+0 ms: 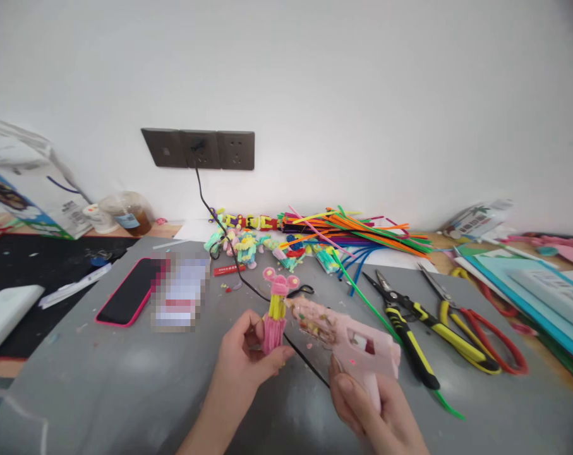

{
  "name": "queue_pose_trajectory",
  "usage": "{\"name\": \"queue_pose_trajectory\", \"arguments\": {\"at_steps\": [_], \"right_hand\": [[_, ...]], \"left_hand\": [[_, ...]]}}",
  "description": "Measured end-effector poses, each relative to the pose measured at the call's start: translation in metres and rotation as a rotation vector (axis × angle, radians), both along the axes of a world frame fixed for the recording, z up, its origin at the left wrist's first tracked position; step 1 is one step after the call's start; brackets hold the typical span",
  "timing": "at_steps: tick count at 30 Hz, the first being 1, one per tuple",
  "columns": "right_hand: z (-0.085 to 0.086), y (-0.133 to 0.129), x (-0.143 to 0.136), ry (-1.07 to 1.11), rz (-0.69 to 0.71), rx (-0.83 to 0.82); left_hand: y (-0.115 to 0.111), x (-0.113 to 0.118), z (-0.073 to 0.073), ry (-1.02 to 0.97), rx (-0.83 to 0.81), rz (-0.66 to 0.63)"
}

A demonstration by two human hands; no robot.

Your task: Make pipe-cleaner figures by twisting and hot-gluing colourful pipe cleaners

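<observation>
Between the thumb and fingers of my left hand [249, 357] is a small pipe-cleaner figure [277, 306], held upright. It has a pink lower part, a yellow middle and a pink head with two round ears. My right hand [366, 401] is wrapped round the handle of a pale pink glue gun [369, 347]. The gun's nozzle points left, close to the figure's yellow middle; whether it touches, I cannot tell. Dried glue and coloured bits coat the front of the gun. A black cord [307, 363] runs behind the figure.
Pipe cleaners [362, 227] and small coloured craft pieces [248, 246] lie along the wall. Pliers [404, 335] and red-handled scissors [476, 322] rest at right. A pink-edged phone [129, 294] lies at left. Above, a plug sits in the wall socket [198, 150].
</observation>
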State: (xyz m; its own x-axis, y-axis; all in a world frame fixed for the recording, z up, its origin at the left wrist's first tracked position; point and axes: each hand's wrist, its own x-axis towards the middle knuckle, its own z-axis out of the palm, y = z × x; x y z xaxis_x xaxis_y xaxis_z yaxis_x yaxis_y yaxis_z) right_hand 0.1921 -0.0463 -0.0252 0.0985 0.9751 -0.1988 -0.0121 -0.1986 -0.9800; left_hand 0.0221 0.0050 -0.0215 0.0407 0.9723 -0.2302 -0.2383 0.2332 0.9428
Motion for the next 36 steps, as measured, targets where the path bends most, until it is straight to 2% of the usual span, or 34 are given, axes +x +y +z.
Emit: {"name": "queue_pose_trajectory", "arguments": {"at_steps": [9, 14, 23, 32, 36], "right_hand": [[0.009, 0.001, 0.003, 0.011, 0.020, -0.029], [0.005, -0.002, 0.001, 0.025, -0.033, -0.071], [0.000, -0.001, 0.004, 0.017, 0.035, -0.020], [-0.006, -0.006, 0.003, -0.004, -0.042, -0.047], [-0.006, -0.006, 0.006, -0.081, -0.104, -0.036]], "left_hand": [[-0.002, -0.001, 0.000, -0.066, -0.012, -0.011], [-0.002, -0.002, 0.000, -0.067, -0.009, -0.021], [-0.003, -0.001, 0.001, -0.067, -0.014, -0.032], [-0.003, -0.001, 0.003, -0.072, 0.003, -0.021], [-0.004, -0.002, 0.001, -0.075, 0.004, -0.017]]}}
